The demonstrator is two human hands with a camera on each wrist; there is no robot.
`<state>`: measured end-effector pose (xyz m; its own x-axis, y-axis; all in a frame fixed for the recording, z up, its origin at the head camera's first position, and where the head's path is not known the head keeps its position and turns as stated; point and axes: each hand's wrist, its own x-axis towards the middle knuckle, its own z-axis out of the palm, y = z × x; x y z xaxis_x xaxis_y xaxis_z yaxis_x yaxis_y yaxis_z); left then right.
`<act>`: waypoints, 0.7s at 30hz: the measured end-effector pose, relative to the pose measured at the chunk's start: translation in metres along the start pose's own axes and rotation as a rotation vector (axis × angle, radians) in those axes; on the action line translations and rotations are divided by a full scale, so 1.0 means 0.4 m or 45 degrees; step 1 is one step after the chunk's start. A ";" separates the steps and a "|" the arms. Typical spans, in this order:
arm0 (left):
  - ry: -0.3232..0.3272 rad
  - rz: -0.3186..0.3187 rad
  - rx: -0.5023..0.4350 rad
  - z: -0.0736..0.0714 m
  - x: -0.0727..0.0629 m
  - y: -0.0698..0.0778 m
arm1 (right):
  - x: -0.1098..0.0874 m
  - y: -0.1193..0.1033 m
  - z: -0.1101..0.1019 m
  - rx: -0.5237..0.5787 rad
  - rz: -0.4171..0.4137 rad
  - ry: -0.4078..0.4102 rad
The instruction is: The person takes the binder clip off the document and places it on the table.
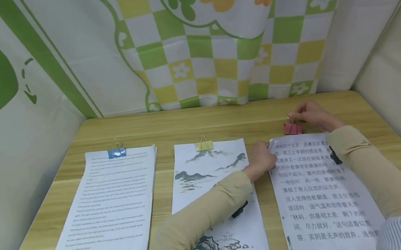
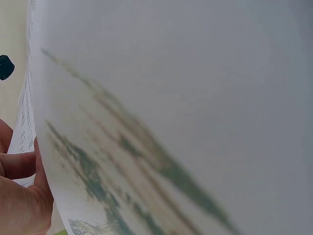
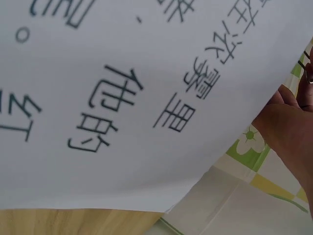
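Observation:
At the right of the table lies a stack of printed paper (image 1: 312, 194) with large Chinese text. My left hand (image 1: 264, 159) grips it at its upper left edge; in the left wrist view that hand (image 2: 22, 191) shows with its fingers at the sheets. My right hand (image 1: 311, 113) pinches the wire handles of a red binder clip (image 1: 292, 129), just above the top edge of this stack. In the right wrist view the right hand (image 3: 288, 117) is partly cut off, with a bit of the clip's wire at the frame's edge.
In the middle lies a stack with a landscape painting (image 1: 209, 158), a yellow binder clip (image 1: 204, 145) on its top edge, under my left forearm. To the left is a stack of English text (image 1: 104, 208) with a blue binder clip (image 1: 117, 153). A patterned curtain (image 1: 214, 62) hangs behind the table (image 1: 169, 125).

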<state>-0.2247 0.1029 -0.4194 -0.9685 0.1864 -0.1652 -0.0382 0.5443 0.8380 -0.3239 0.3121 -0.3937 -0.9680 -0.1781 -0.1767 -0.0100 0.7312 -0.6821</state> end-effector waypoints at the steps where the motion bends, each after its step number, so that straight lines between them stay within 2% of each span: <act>1: 0.004 -0.001 0.007 0.001 0.001 0.000 | 0.000 -0.001 0.001 -0.002 0.002 0.000; 15: -0.016 -0.053 -0.010 0.001 -0.004 0.002 | 0.005 -0.019 0.019 -0.062 0.021 0.096; 21: -0.005 -0.042 -0.006 0.003 -0.003 0.003 | 0.007 -0.025 0.021 -0.096 -0.001 0.108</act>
<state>-0.2232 0.1041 -0.4186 -0.9656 0.1718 -0.1951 -0.0713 0.5467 0.8343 -0.3244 0.2988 -0.3934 -0.9858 -0.1244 -0.1132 -0.0264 0.7789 -0.6266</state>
